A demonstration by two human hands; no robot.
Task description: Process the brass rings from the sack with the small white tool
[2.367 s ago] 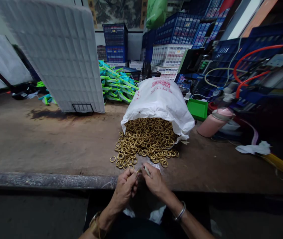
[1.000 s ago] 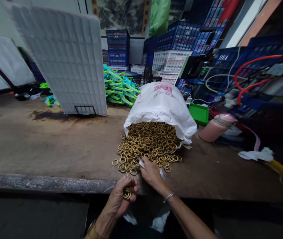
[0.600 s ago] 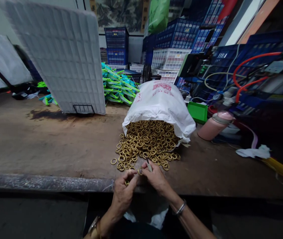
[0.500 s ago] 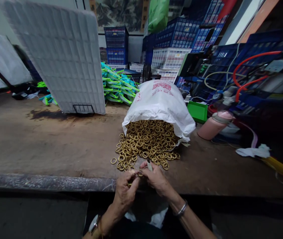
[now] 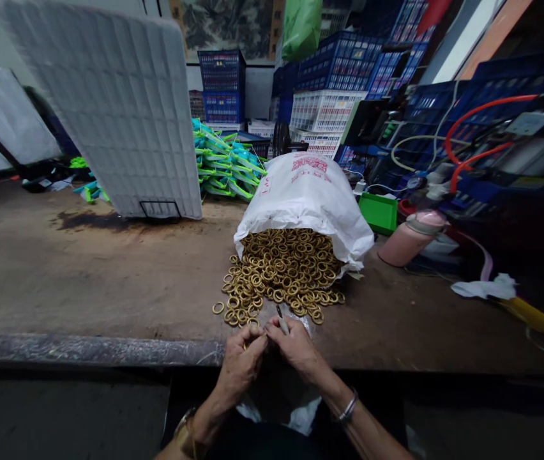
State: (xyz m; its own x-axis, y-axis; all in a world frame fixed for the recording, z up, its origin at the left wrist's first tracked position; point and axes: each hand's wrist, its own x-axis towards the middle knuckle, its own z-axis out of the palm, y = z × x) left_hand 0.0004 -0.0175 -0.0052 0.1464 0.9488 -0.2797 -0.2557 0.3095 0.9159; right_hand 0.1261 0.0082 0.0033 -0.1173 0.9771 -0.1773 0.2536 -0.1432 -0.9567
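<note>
A white sack (image 5: 308, 195) lies on its side on the brown worktable (image 5: 85, 275), and several brass rings (image 5: 281, 271) spill from its mouth toward me. At the table's near edge my left hand (image 5: 241, 364) is closed around a small bunch of rings. My right hand (image 5: 295, 348) meets it fingertip to fingertip, pinched on a thin pale tool (image 5: 281, 319) that sticks up from the fingers. A single loose ring (image 5: 217, 308) lies at the left of the pile. Both hands sit just in front of the pile's near edge.
A white grid panel (image 5: 119, 108) leans at the back left beside a heap of green and blue parts (image 5: 226, 163). A green box (image 5: 380, 211) and a pink cylinder (image 5: 410, 237) sit right of the sack. Blue crates (image 5: 343, 61) and hoses fill the back right.
A second ago my right hand reached into the pile while the left held rings near the edge. The right hand has since drawn back, and both hands are now together.
</note>
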